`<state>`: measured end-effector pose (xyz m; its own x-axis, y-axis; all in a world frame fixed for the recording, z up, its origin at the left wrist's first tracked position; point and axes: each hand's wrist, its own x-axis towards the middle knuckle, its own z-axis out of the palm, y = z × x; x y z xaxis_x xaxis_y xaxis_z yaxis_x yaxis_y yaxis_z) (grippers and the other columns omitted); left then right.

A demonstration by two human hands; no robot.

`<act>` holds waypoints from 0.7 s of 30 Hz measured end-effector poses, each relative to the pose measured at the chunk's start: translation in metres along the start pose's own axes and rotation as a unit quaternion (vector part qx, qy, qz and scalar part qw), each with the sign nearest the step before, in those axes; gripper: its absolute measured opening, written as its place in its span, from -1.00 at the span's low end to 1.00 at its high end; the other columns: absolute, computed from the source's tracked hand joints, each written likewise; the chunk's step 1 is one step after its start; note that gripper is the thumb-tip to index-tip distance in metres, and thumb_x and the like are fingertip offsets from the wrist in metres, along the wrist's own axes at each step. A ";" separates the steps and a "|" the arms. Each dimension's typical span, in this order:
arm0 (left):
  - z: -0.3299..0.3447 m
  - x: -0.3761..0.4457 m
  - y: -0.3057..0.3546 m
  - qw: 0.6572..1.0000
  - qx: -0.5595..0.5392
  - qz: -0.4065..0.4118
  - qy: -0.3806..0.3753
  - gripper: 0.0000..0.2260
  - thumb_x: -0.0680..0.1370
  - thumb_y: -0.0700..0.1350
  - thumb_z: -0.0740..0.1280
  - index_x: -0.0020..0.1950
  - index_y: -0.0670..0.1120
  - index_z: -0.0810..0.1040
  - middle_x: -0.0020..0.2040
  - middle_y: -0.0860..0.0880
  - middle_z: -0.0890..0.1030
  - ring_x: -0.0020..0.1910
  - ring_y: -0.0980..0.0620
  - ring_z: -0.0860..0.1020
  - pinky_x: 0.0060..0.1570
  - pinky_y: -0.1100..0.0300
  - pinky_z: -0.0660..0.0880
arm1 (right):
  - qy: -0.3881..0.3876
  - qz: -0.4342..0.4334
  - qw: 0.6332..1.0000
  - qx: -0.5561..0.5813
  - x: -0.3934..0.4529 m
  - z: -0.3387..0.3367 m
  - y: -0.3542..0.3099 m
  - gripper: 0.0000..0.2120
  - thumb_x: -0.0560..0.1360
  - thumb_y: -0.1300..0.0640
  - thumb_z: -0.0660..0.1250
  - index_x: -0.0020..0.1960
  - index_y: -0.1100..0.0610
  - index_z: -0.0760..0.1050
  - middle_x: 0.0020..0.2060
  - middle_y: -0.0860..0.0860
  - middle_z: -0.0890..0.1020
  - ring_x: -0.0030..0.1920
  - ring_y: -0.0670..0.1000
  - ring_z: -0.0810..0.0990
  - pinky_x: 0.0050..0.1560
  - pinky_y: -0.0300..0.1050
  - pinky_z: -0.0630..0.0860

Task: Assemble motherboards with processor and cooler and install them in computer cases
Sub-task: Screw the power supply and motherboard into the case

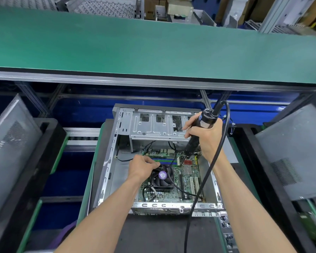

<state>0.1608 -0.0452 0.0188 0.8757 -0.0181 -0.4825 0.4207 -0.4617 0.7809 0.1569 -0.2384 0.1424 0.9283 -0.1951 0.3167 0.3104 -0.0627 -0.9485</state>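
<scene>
One case (117,143) holds motherboard (188,181) | right hand (206,137) fingers grip screwdriver (199,132); left hand (142,168) curled on cooler (161,178)

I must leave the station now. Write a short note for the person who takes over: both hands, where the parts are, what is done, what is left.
Right hand: gripping the electric screwdriver, tip down at the motherboard's far right area.
Left hand: closed, resting at the far-left corner of the cooler; whether it holds something cannot be seen.
Done: motherboard with cooler lies inside the open computer case.
Left: likely driving the board screws; how many are in cannot be seen. The case has no side panel on.
</scene>
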 end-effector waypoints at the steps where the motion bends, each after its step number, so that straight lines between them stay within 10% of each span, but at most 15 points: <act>1: 0.000 0.000 0.000 1.000 -0.001 -0.001 0.000 -0.87 0.46 -0.03 0.56 -0.21 -0.05 0.70 0.02 -0.01 0.69 0.10 0.04 0.57 0.15 0.11 0.48 | 0.006 -0.005 1.000 -0.015 0.000 0.001 0.000 -0.81 0.20 0.62 0.27 -0.32 0.39 0.52 -0.38 0.09 0.65 -0.35 0.02 0.62 -0.31 -0.21 0.54; 21: 0.002 0.005 -0.004 1.000 0.006 0.006 0.000 -0.87 0.46 -0.02 0.56 -0.21 -0.03 0.69 -0.06 0.06 0.61 0.02 0.09 0.51 0.06 0.16 0.42 | 0.001 0.011 1.000 -0.027 0.004 0.010 0.004 -0.75 0.14 0.47 0.28 -0.43 0.13 0.52 -0.43 0.11 0.59 -0.40 0.05 0.52 -0.34 -0.13 0.47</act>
<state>0.1630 -0.0450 0.0130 0.8810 -0.0232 -0.4725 0.4071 -0.4718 0.7821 0.1643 -0.2294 0.1400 0.9344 -0.1980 0.2960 0.2785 -0.1118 -0.9539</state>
